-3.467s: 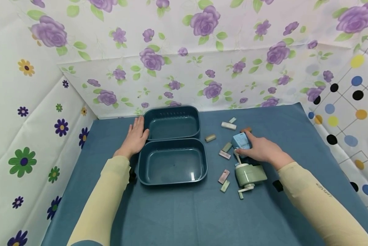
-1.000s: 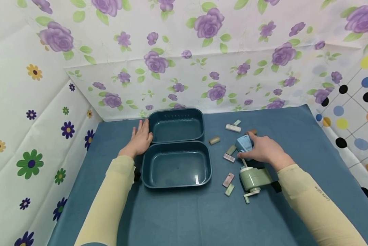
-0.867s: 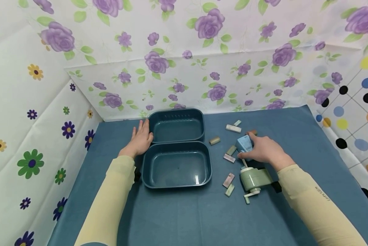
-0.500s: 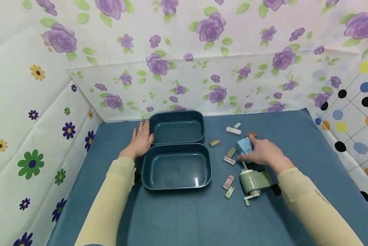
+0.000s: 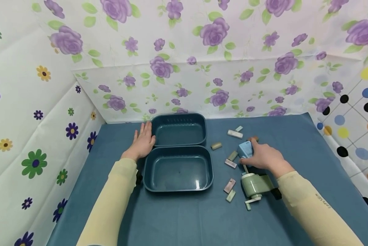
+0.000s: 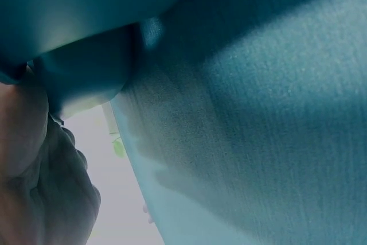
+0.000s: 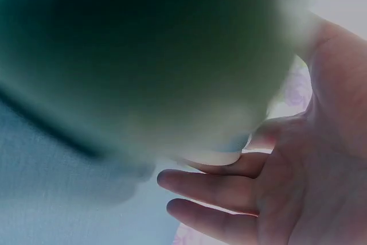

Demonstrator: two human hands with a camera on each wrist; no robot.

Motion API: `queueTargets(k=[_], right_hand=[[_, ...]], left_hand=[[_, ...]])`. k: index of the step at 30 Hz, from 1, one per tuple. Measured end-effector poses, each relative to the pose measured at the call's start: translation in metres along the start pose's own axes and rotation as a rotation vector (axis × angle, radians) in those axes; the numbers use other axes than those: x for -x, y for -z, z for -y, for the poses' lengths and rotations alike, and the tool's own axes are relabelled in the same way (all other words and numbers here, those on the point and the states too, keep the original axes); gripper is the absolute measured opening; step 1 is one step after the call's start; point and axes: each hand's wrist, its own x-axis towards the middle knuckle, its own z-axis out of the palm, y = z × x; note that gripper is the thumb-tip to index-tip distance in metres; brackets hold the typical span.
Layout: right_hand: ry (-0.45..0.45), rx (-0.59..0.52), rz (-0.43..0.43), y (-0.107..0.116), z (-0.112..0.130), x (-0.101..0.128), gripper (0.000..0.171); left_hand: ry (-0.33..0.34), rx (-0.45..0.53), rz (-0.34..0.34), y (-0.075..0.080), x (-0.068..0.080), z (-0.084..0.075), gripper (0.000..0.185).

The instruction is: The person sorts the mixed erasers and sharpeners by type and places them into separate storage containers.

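Observation:
My left hand (image 5: 141, 141) lies with straight fingers along the left side of the rear dark teal tray (image 5: 181, 134). A second teal tray (image 5: 178, 171) stands in front of it. My right hand (image 5: 265, 155) pinches a light blue box-shaped piece (image 5: 244, 149) between thumb and index finger. Just below that hand is a green device (image 5: 256, 185) with white crank-like arms, partly hidden by the hand. In the right wrist view, a blurred green shape (image 7: 172, 78) covers much of the picture, and the other fingers (image 7: 212, 190) extend fairly straight.
Several small blocks lie between the trays and my right hand, among them a whitish block (image 5: 235, 134), a tan cylinder (image 5: 216, 146), a pink block (image 5: 229, 185) and a pale green block (image 5: 230, 196). Patterned cloth walls (image 5: 190, 75) bound the table on three sides.
The head view has shifted slightly, so everything sits a little lower and further right. The blue piece has turned slightly in my right fingers. My left hand keeps its place beside the tray.

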Motion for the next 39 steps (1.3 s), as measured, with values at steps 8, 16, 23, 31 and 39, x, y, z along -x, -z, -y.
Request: queueTargets(k=[8, 16, 23, 31, 39], right_hand=[[-0.003, -0.008, 0.017, -0.0006, -0.0009, 0.0015, 0.121], [-0.024, 0.006, 0.037, 0.0003, -0.0004, 0.0017, 0.125], [-0.03, 0.005, 0.039, 0.0004, 0.001, 0.0007, 0.125], [-0.05, 0.001, 0.005, 0.0001, 0.0035, 0.0018, 0.119], [-0.045, 0.009, -0.012, -0.0005, 0.0044, 0.0002, 0.117]], left_hand=[[0.005, 0.014, 0.007, 0.0002, 0.0009, -0.0018, 0.069], [0.012, 0.012, 0.027, 0.0005, 0.0011, -0.0024, 0.069], [0.004, 0.009, 0.026, 0.0013, 0.0023, -0.0011, 0.069], [0.005, 0.018, 0.028, 0.0016, 0.0007, -0.0025, 0.07], [0.009, 0.0, 0.022, 0.001, 0.0008, -0.0007, 0.07]])
